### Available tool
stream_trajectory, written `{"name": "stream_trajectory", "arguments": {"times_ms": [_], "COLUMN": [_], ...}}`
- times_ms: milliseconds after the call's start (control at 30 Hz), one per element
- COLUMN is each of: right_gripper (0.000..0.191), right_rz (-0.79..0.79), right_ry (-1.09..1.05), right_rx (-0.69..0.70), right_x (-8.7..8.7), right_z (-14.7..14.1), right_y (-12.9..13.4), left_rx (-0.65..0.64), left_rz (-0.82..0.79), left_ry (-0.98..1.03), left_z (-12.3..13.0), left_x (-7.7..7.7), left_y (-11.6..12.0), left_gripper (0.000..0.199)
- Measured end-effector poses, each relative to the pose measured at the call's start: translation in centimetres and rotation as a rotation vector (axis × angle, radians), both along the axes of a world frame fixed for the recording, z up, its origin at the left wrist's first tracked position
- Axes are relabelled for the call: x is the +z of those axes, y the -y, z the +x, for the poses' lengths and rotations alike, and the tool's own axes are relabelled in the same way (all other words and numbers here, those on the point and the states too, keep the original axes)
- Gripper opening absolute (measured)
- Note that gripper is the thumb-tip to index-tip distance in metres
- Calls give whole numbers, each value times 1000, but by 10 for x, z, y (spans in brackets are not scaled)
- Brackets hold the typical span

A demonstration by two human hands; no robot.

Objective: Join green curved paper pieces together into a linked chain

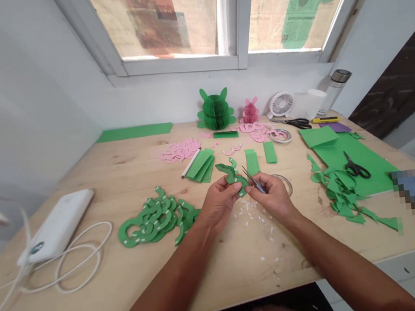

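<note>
My left hand [218, 204] pinches a curved green paper cutout [231, 175] with white flecks on it. My right hand [273, 199] grips a small blue-handled tool with thin metal tips [254, 180], probably tweezers or snips, whose tips reach the cutout. Tiny white paper scraps [250, 211] lie on the wooden table [244, 281] below my hands. To the left sits a heap of green C-shaped cutouts [158, 218]. Green paper strips [252, 163] lie just beyond my hands.
Farther back stand a green honeycomb paper figure [215, 109], a pink one [250, 112], and pink cutouts [180, 150]. On the right, black scissors [356, 166] rest on a green sheet [354, 163] beside green offcuts [341, 192]. A white power bank [56, 225] and cable [73, 260] lie left.
</note>
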State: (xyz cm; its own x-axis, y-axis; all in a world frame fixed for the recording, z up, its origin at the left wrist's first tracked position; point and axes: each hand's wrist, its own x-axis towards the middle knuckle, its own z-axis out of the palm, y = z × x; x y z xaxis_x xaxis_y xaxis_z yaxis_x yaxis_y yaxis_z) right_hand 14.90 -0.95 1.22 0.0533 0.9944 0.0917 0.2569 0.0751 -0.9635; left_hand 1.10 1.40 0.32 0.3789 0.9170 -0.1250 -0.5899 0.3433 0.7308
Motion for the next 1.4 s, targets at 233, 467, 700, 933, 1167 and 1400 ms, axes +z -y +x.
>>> {"name": "stream_trajectory", "arguments": {"times_ms": [233,467,700,933,1167,1400], "right_gripper": [18,34,31,30,31,29], "right_rz": [-7,60,142,204,209,209], "right_ry": [0,30,219,259,260,263], "right_rx": [32,76,48,50,48,36], "right_x": [1,4,3,5,5,7], "right_z": [-1,2,1,0,0,0], "right_y": [0,2,4,8,7,9], "left_rx": [-15,94,84,84,77,94], "left_rz": [-6,-14,69,91,88,78], "left_ry": [-35,15,13,12,11,-6], "left_z": [0,-4,-8,-7,-7,-8], "left_x": [-1,3,7,8,9,7], "left_y": [1,-3,-3,-3,-3,-3], "left_gripper": [16,15,14,15,16,13]}}
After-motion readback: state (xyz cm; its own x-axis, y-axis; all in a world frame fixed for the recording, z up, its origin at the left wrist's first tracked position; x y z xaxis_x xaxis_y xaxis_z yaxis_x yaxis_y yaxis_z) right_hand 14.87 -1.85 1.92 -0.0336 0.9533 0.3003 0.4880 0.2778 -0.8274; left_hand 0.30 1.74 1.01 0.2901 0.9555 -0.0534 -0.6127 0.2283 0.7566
